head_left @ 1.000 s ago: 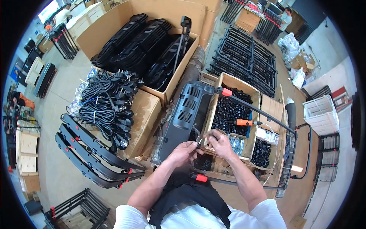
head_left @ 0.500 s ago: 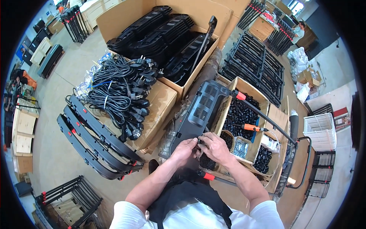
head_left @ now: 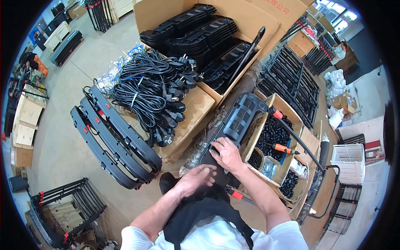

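A long black plastic housing with a vented hump (head_left: 242,118) lies at a slant in front of me. Black tubes with red ends run off its right side, one with a red piece (head_left: 276,112) near the top. My right hand (head_left: 228,155) rests on the housing just below the vents, fingers spread over its surface. Close to the housing's near end hovers my left hand (head_left: 196,180), palm turned inward and fingers loosely stretched, with nothing visible in it. My two hands are apart, and the left one partly covers the near end.
Left of the housing, bundled black power cords (head_left: 141,98) lie on a cardboard box (head_left: 200,100). Curved black panels (head_left: 118,141) stand beside it. A large carton (head_left: 287,18) holds black mouldings. At right, a wooden bin (head_left: 273,181) holds small black parts and an orange power screwdriver (head_left: 283,148).
My hands were together at the housing's near edge and have separated. The right moved up onto the housing; the left drew back toward me. The whole view shifted, placing the scene further right.
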The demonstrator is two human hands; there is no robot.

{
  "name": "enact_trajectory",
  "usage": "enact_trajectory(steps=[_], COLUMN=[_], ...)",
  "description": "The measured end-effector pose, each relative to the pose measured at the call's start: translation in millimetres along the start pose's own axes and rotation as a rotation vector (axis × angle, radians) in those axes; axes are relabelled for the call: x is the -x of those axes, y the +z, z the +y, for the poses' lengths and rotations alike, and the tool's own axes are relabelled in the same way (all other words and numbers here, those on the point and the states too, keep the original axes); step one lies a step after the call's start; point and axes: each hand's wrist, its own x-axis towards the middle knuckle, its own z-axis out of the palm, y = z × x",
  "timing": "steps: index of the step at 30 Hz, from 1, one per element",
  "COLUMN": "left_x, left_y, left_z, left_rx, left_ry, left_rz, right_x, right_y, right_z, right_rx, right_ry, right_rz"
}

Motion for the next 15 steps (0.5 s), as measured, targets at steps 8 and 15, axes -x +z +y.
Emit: enact_trajectory(steps=[8, 15], left_x=[-1, -18], left_y=[-18, -15], left_z=[3, 1], left_rx=[-0.158, -0.047], left_ry=[0.029, 0.049], left_rz=[0.063, 0.164], right_x=[-4, 0], right_y=[-6, -12], right_z=[-3, 3], right_rx=[0.013, -0.060], right_ry=[0.034, 0.058], right_rz=[0.009, 0.024])
